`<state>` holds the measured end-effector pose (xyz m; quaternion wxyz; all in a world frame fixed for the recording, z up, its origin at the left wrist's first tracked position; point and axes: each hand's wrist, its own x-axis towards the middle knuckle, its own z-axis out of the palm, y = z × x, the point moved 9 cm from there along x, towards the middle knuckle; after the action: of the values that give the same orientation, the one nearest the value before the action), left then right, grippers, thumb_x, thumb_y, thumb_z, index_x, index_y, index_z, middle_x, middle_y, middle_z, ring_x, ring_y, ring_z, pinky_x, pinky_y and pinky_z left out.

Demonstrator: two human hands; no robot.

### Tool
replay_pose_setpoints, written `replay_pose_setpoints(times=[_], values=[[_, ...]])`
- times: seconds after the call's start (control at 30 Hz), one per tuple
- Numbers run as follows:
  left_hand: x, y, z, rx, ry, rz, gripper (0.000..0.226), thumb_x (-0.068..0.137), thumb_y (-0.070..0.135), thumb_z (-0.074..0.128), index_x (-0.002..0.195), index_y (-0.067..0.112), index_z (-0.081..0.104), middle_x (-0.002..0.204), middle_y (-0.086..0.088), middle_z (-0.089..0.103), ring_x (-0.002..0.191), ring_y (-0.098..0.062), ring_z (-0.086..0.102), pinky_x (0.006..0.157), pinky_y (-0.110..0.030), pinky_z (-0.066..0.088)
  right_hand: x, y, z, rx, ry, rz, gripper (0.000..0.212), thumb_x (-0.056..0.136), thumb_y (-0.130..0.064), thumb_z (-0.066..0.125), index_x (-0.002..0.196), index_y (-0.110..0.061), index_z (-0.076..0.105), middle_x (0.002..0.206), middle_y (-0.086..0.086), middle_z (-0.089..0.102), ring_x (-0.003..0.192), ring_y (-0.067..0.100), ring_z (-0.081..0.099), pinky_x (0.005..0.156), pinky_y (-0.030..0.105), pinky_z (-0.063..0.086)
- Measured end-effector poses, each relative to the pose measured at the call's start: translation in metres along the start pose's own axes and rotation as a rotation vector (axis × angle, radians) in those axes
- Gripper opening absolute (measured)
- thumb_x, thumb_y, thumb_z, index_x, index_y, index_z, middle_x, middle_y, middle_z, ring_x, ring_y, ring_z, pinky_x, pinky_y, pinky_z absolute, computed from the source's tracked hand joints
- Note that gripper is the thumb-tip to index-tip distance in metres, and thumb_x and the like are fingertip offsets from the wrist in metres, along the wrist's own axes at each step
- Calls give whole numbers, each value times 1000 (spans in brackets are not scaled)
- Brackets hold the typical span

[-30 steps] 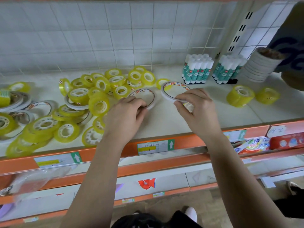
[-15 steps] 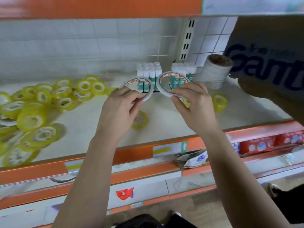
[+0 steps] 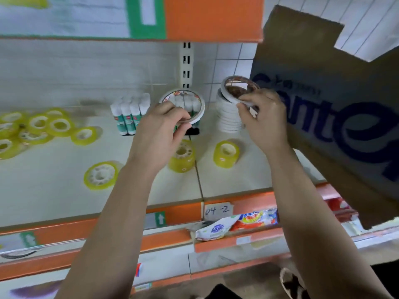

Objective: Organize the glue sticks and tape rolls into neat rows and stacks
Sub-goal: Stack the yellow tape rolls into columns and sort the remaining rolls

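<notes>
My left hand (image 3: 160,131) pinches a thin white tape ring (image 3: 199,104) and holds it up in front of a pack of glue sticks. My right hand (image 3: 262,119) pinches a second white tape ring (image 3: 225,91) just over the top of a white stack of tape rings (image 3: 227,119) at the back right of the shelf. Another pack of glue sticks (image 3: 129,116) stands upright to the left. Two thick yellow tape rolls (image 3: 182,158) (image 3: 226,154) sit near my hands. A flat yellow roll (image 3: 101,174) lies closer to the front.
Several yellow tape rolls (image 3: 38,128) lie scattered at the left of the white shelf (image 3: 54,184). A cardboard box (image 3: 345,108) leans in close at the right beside the stack. An orange shelf edge (image 3: 213,18) hangs overhead. Snack packets (image 3: 233,223) fill the shelf below.
Both hands carried their white tape rings to the right. The right ring now hovers over the white stack; the view has followed rightward.
</notes>
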<state>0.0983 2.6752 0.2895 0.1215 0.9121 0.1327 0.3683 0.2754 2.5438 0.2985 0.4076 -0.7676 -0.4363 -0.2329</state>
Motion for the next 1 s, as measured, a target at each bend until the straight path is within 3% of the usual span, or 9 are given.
replay_pose_setpoints(times=[0.17,0.33,0.57,1.0], values=[[9,6,12,34,21,-35,10,90,17,65,96,10,69,95,-4,65,95,-31,57,77,-42,48,28,25,18,-14,-29,-61,19,82,-9,65,97,-1,74,96,17,70,94,37,61,84,33,44],[12,1,19,60,25,-64,10,90,16,66,95,9,69,93,-6,63,92,-31,55,79,-40,45,32,34,36,-3,-69,-111,14,81,-10,66,90,-2,74,89,16,69,88,34,61,77,24,37],[11,-4,22,72,33,-86,14,90,18,64,97,7,70,94,-7,62,92,-31,55,79,-38,43,29,32,36,37,-80,-132,18,81,-15,62,89,-4,73,86,12,68,88,30,58,76,23,36],[12,-1,24,59,38,-82,11,90,13,67,98,6,70,95,-9,63,93,-32,55,79,-37,43,28,39,41,49,-161,-87,21,81,-21,72,94,-4,74,94,12,70,97,34,57,81,33,41]])
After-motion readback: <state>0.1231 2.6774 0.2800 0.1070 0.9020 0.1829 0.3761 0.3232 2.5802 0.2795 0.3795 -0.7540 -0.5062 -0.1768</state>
